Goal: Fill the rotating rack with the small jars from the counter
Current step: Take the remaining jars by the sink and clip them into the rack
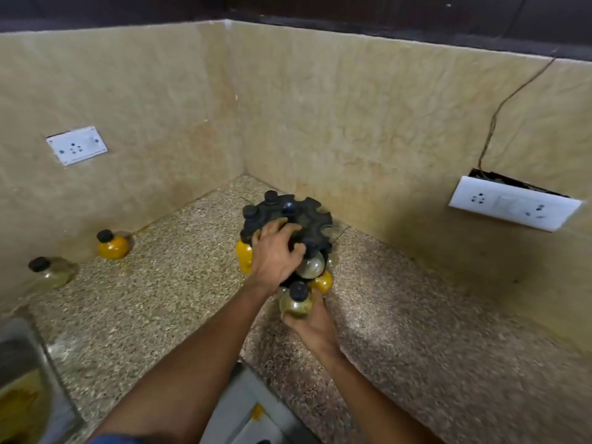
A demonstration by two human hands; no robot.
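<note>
The black rotating rack [309,216] stands in the counter's corner with several black-capped jars hanging in its slots. My left hand [275,251] grips the rack's near top edge. My right hand [315,322] holds a small clear jar [296,302] with a black cap, pressed against the rack's lower front. On the left of the counter stand a jar of yellow powder [112,244] and a nearly clear jar [53,270], both by the wall.
The speckled stone counter [166,299] runs between two beige walls. A socket plate [77,145] is on the left wall, and a loose switch plate [514,203] with a wire is on the right wall. A steel sink [22,363] lies at lower left.
</note>
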